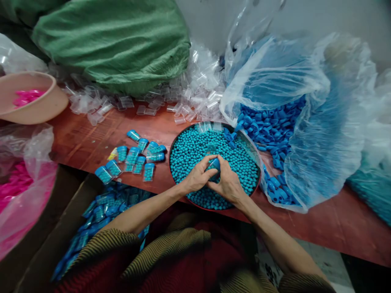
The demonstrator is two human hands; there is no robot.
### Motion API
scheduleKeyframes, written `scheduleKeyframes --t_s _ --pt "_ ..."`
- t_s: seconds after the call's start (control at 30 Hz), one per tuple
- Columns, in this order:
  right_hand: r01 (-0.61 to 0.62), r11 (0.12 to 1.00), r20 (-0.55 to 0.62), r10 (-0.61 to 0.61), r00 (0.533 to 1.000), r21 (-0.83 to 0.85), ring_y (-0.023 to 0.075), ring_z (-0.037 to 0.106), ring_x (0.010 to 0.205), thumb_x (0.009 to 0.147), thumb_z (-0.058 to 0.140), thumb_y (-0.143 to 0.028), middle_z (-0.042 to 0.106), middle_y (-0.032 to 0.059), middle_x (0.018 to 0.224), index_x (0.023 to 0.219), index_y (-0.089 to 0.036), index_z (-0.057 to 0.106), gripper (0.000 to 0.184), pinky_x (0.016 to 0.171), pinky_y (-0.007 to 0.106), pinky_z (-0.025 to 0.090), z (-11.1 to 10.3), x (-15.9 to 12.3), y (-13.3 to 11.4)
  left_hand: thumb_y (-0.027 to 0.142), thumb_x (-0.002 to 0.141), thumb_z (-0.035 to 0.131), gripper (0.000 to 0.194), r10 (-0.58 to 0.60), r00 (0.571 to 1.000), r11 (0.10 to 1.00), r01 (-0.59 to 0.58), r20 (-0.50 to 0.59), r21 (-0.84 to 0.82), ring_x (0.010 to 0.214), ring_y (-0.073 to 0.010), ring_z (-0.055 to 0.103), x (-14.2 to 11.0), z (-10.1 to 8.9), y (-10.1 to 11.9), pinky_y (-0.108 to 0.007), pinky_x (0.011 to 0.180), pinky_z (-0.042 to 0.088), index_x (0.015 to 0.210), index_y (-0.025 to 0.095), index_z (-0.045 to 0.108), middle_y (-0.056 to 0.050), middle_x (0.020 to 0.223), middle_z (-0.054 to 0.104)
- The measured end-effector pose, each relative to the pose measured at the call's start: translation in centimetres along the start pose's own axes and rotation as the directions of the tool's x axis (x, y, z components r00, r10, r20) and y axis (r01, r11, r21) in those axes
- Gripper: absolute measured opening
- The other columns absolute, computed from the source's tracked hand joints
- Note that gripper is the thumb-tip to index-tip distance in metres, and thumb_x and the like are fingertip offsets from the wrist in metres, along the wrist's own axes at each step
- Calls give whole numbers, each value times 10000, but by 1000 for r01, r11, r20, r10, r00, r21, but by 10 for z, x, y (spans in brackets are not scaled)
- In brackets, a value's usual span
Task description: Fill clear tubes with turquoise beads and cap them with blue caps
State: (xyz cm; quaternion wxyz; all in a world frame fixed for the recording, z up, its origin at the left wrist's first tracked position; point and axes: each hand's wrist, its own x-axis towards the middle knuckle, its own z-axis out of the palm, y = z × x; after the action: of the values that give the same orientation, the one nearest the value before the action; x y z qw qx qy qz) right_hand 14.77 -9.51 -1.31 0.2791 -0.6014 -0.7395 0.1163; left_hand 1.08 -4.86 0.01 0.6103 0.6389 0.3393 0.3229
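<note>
Both hands meet over a round tray (171, 173) full of small turquoise beads (189, 150). Between my fingers is a small clear plastic bottle with a blue cap (214, 164). My left hand (197, 176) is closed around its left side, thumb and forefinger bent. From the right, my right hand (228, 181) grips the same capped bottle. The fingers hide most of it, so I cannot tell whether the cap is fully seated. Inside the tray, several loose blue caps (230, 136) and empty clear bottles (210, 127) lie on the beads at the far edge.
Left of the tray, several capped bottles of beads (132, 156) lie on the red-brown table (88, 142). An open plastic bag (324, 134) spills blue caps (271, 126) at right. Behind are clear bottles (201, 89) and a green sack (116, 40). Filled bottles (104, 207) lie below the table edge.
</note>
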Motion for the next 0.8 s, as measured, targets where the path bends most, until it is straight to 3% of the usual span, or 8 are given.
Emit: scheduleKeyframes --t_s 0.13,0.27,0.4,0.5,0.6,0.67,0.8 --pt "35 999 -95 -38 995 -33 319 622 843 722 604 -526 576 188 1016 1316 -91 335 784 608 417 532 8 -1 0 235 798 522 279 -92 994 993 87 -64 -85 640 -94 469 -2 6 3 -228 655 407 1068 168 495 33 734 517" --pt "55 998 -77 -57 995 -28 300 618 778 701 611 -517 582 172 970 1279 -82 367 763 586 403 520 15 -5 1 252 805 526 187 -191 974 972 170 -124 -160 526 -67 372 -6 14 -2 -199 524 313 972 175 487 66 608 430" --pt "2 999 -12 -2 1000 -32 296 621 780 725 597 -493 580 181 997 1311 -79 353 757 583 394 513 20 -8 -1 234 803 511 146 -175 970 985 172 -169 -31 528 -80 382 -8 17 -8 -210 523 320 940 185 497 62 604 428" --pt "-28 998 140 37 990 -64 302 631 815 752 593 -458 574 196 1067 1358 -86 325 760 591 394 516 14 -2 -6 232 811 497 160 -113 973 983 139 -202 117 626 -107 465 -7 10 -9 -236 608 389 963 183 506 30 704 509" --pt "48 997 250 -33 968 -57 293 620 951 819 550 -418 558 166 1189 1389 -165 333 660 682 384 526 -1 18 -5 264 827 486 226 -75 972 974 119 -222 194 681 -121 508 -9 -16 -4 -244 652 418 1031 173 512 12 763 553" --pt "65 996 214 -51 976 -60 275 593 1039 873 496 -375 559 131 1221 1368 -205 391 533 761 364 516 -11 38 3 291 823 496 297 -37 956 951 123 -291 284 695 -125 519 -12 -47 2 -244 665 428 1093 170 522 5 787 570" --pt "-4 985 135 28 991 -175 230 612 969 896 478 -285 564 108 1223 1314 -221 491 423 754 310 494 -9 81 31 295 815 478 358 97 860 799 233 -501 554 838 -187 574 -19 -119 7 -325 807 458 1135 159 563 -51 917 622"
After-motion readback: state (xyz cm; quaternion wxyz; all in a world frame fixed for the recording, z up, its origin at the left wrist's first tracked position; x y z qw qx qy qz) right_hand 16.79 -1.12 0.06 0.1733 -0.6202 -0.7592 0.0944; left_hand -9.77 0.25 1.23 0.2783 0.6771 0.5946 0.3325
